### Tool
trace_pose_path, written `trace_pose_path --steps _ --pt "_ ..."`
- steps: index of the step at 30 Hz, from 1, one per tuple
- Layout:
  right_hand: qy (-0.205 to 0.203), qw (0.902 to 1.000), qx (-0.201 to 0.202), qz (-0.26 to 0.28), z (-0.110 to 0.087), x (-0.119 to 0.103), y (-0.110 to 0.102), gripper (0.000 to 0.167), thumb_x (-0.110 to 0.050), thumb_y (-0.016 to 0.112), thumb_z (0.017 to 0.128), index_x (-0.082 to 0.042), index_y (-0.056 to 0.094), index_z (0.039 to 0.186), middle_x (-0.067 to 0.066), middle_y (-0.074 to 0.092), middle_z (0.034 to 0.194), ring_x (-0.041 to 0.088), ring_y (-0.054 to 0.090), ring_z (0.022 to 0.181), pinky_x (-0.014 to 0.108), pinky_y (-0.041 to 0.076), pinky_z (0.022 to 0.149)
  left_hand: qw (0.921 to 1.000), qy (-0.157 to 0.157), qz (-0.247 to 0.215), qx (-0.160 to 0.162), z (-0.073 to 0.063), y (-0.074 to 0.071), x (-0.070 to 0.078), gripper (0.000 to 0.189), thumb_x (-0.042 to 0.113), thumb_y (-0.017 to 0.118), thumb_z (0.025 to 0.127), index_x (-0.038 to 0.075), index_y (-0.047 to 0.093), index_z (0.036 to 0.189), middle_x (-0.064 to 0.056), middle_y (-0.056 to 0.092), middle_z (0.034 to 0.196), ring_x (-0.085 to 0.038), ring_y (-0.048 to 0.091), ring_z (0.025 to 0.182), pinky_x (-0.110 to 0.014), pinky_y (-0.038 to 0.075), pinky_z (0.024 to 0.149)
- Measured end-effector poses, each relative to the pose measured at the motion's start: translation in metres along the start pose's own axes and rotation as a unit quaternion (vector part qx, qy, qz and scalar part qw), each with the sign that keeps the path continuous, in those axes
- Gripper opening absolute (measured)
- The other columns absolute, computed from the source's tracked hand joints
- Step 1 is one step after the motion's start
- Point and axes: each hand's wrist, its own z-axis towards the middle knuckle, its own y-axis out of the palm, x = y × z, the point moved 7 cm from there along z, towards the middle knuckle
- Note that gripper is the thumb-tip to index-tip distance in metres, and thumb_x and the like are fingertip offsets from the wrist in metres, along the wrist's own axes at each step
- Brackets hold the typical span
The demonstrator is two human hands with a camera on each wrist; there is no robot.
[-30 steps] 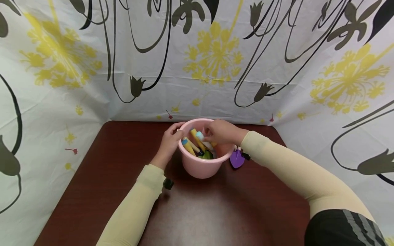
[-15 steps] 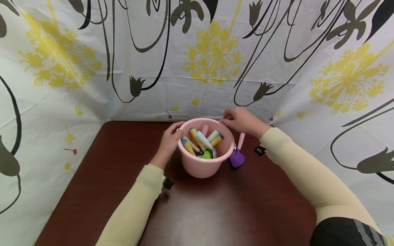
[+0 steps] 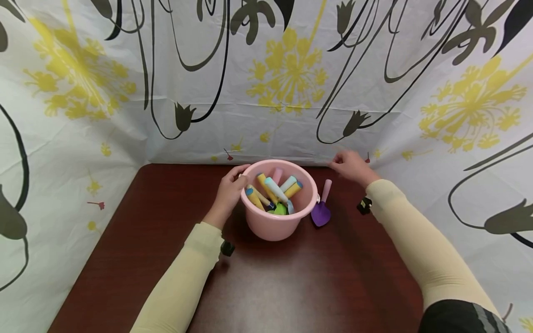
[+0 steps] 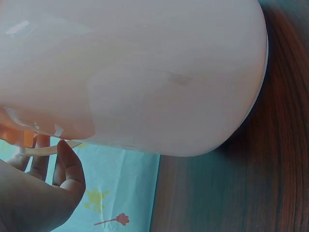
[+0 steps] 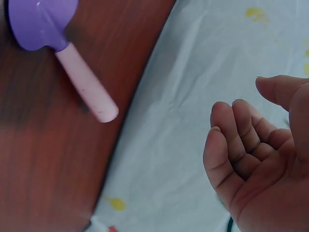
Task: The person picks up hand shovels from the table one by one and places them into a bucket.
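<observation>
A pink plastic bucket (image 3: 272, 229) stands upright toward the back of the table. My left hand (image 3: 230, 189) grips its left rim, thumb at the inner edge. In the left wrist view the bucket's wall (image 4: 159, 72) fills most of the picture, with the curled fingers (image 4: 72, 169) at its rim and pale handle. My right hand (image 3: 354, 166) holds nothing and hovers at the table's back right, fingers loosely bent and thumb apart. Nearest to it is a small toy shovel (image 3: 320, 215) with a purple blade and pink handle, lying just right of the bucket.
Inside the bucket are several yellow handles (image 3: 255, 198) with blue ends, light blue handles (image 3: 274, 187), a pink handle (image 3: 277, 174) and a green piece (image 3: 280, 209). The dark red-brown table (image 3: 166, 259) meets a flower-patterned white sheet (image 3: 233, 92) behind.
My right hand has come out of the bucket and moved right, past the shovel's handle, which was hidden before. My left hand and the bucket have stayed in place.
</observation>
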Motion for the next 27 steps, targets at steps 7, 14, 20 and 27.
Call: trace_pose_path --steps 7,14,20,27 --pt "0.039 0.9991 -0.001 0.017 0.002 0.039 0.024 0.042 -0.037 0.067 0.11 -0.004 0.068 0.084 0.006 0.065 0.068 0.023 0.062 0.064 0.038 0.049 0.062 1.0 -0.001 -0.002 0.001 -0.001 0.001 0.001 0.041 0.026 0.064 0.105 0.023 0.071 0.146 -0.004 0.066 0.147 -0.026 0.063 0.126 -0.047 0.054 0.11" --pt "0.137 0.9877 -0.04 0.063 0.009 0.082 0.059 0.057 -0.045 0.066 0.108 -0.008 0.062 0.064 0.006 0.062 0.059 0.025 0.063 0.055 0.039 0.052 0.055 1.0 -0.001 0.0 0.004 -0.002 0.0 0.002 0.041 0.026 0.064 0.105 0.023 0.072 0.146 -0.003 0.066 0.147 -0.025 0.064 0.126 -0.047 0.055 0.11" --pt "0.196 0.9779 -0.05 0.054 0.014 0.101 0.081 0.062 -0.057 0.067 0.105 -0.003 0.066 0.074 0.011 0.067 0.063 0.027 0.067 0.057 0.038 0.055 0.054 1.0 0.0 0.001 0.004 -0.001 -0.001 0.0 0.04 0.028 0.065 0.106 0.025 0.072 0.145 -0.002 0.066 0.147 -0.026 0.063 0.127 -0.047 0.054 0.111" --pt "0.207 0.9762 -0.038 0.053 0.013 0.1 0.096 0.066 -0.058 0.066 0.105 0.006 0.073 0.088 0.016 0.07 0.069 0.029 0.071 0.06 0.036 0.058 0.054 1.0 -0.006 -0.002 0.004 0.0 -0.002 0.0 0.04 0.029 0.065 0.105 0.026 0.072 0.145 -0.002 0.065 0.148 -0.027 0.063 0.128 -0.051 0.053 0.113"
